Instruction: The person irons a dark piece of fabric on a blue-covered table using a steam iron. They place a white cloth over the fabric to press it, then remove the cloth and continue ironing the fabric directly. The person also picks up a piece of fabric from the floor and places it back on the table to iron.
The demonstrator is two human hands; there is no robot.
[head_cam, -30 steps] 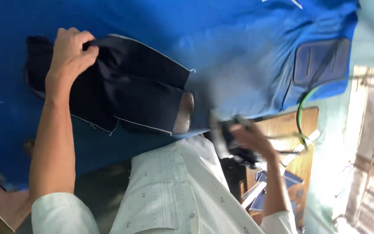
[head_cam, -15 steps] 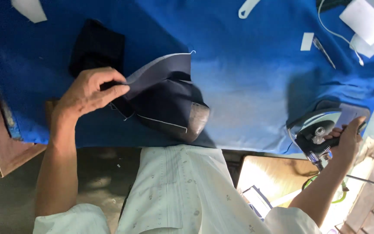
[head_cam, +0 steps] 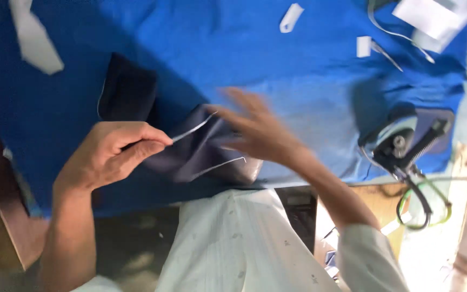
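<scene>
A dark navy piece of cloth (head_cam: 195,148) with pale stitched edges lies folded over a rounded pressing block (head_cam: 247,168) near the front edge of the blue-covered table (head_cam: 277,86). My left hand (head_cam: 109,154) pinches the cloth's left edge. Blurred with motion, my right hand (head_cam: 258,130) hovers with fingers spread over the cloth's right part and holds nothing. An electric iron (head_cam: 404,143) rests alone on a grey pad at the table's right end.
A second dark cloth piece (head_cam: 128,92) lies behind my left hand. White paper scraps (head_cam: 33,38) and a white strip (head_cam: 290,16) lie at the back, with white sheets (head_cam: 433,19) and a cord at back right. A green-and-black cable (head_cam: 425,203) hangs below the iron.
My right hand has let go of the iron, which now sits on its pad, and has swung left over the dark cloth. My left hand keeps its pinch on the cloth.
</scene>
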